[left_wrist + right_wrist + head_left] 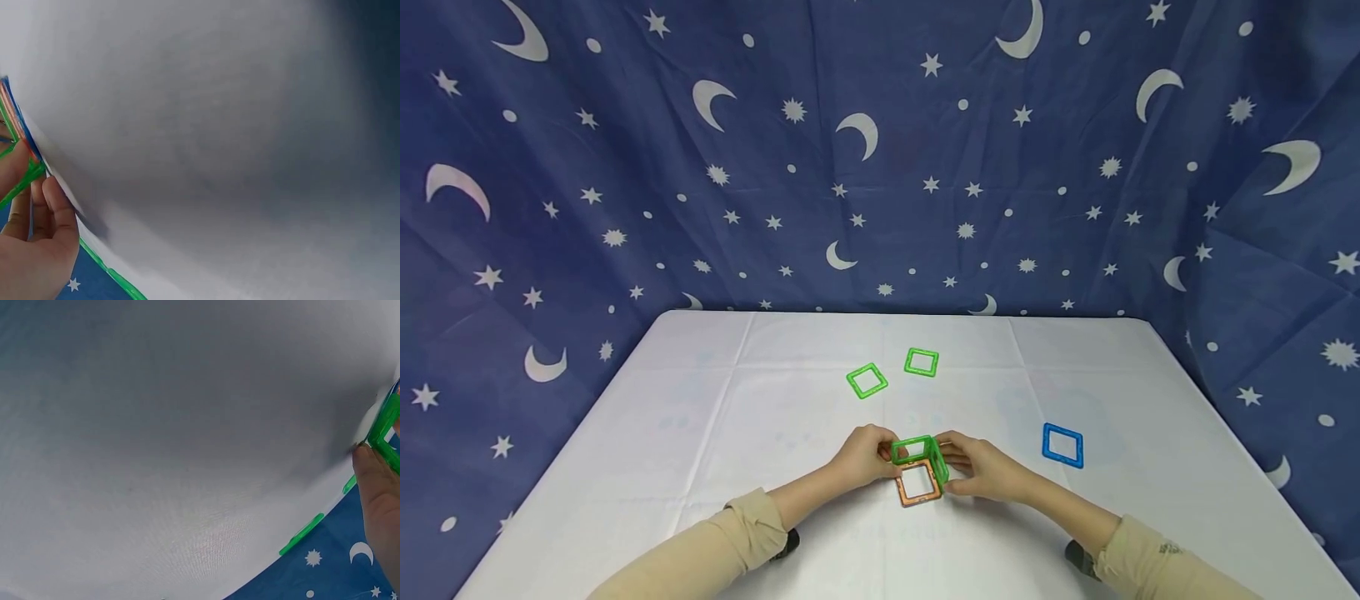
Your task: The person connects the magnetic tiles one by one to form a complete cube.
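Both hands, left hand (865,454) and right hand (981,468), pinch upright green frames (925,454) in their fingers above an orange frame (919,485) lying on the worktop (700,417).

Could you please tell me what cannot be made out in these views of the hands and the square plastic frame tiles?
- Head view: how the left hand and right hand grip the upright green square plastic frames over the flat orange square frame; the fingertips are too small and hidden behind the tiles.
- Left wrist view: the tiles are cut off by the left edge; white tablecloth fills the picture.
- Right wrist view: only one green frame corner shows, at the right edge.
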Tool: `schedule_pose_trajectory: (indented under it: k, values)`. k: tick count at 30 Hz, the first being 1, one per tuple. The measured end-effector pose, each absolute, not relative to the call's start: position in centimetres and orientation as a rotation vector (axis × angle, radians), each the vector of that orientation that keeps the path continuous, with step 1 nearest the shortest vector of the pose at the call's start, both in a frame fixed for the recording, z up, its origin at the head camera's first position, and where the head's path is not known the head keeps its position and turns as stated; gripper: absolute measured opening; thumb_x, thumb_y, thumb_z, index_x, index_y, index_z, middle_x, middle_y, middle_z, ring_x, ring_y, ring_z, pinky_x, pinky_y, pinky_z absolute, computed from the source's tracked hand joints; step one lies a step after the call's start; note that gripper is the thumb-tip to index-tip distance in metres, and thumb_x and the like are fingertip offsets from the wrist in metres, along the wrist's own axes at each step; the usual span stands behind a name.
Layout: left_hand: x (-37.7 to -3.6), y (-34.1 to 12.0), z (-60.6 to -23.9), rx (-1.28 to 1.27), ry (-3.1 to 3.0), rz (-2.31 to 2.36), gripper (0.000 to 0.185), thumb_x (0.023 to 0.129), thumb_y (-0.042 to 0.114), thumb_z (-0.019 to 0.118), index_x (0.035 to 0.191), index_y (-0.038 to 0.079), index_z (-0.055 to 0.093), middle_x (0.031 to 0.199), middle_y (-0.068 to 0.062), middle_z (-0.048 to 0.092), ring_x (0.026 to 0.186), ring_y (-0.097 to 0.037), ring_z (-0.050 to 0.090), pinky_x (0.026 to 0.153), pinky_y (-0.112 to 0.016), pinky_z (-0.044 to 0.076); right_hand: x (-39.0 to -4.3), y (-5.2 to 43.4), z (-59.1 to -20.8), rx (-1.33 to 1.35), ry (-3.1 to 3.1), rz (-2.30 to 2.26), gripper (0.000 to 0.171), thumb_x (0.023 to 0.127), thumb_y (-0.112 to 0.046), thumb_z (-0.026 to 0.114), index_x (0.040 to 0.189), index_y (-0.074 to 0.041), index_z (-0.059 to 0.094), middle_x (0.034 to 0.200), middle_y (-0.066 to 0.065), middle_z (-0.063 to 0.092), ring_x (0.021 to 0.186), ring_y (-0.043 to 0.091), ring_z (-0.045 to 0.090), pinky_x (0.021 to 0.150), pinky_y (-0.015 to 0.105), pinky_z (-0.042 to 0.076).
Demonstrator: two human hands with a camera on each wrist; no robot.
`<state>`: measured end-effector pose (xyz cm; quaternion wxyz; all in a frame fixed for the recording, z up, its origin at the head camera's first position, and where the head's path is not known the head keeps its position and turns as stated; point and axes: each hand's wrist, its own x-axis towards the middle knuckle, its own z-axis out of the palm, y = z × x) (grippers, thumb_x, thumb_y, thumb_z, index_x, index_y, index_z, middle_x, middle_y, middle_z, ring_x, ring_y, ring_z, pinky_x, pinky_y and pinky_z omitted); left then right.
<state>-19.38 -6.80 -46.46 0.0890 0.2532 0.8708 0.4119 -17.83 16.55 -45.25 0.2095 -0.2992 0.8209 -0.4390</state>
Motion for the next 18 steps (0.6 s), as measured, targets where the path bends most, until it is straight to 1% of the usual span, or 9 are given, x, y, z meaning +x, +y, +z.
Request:
schedule_pose_trajectory:
  k: [8,14,18]
  values:
    - [-19.54,-6.80,-46.31,0.758,2.619,1.189,0.013,0.069,0.000,0.080,0.077,0.002,0.071,0.062,-0.002,0.061,0.057,-0.004,0.045,0.054,-0.017,0.039,-17.97,16.70,-45.02,-0.855,2.227,-1.262,0.055,0.085,-0.001,0.065,0.132,0.010,0.037,0.133,0.032,0.048,0.125,0.044,0.046,0.100,0.039,0.044]
    - [-19.65,-6.92,-46.38,0.780,2.631,1.183,0.013,0.067,0.002,0.082,0.070,0.002,0.069,0.061,-0.003,0.062,0.054,-0.003,0.045,0.052,-0.017,0.039,-18.25,16.89,-45.30,-0.867,2.198,-1.268,0.055,0.086,-0.003,0.065,0.132,0.009,0.036,0.134,0.032,0.047,0.126,0.044,0.045,0.099,0.037,0.045]
    - [-19.70,-6.98,-46.27,0.776,2.630,1.187,0.014,0.067,0.003,0.082,0.070,0.002,0.069,0.060,-0.003,0.061,0.053,-0.003,0.045,0.051,-0.016,0.039,-18.30,16.86,-45.32,-0.859,2.201,-1.262,0.055,0.086,-0.002,0.065,0.132,0.008,0.037,0.134,0.032,0.047,0.126,0.044,0.045,0.099,0.036,0.045]
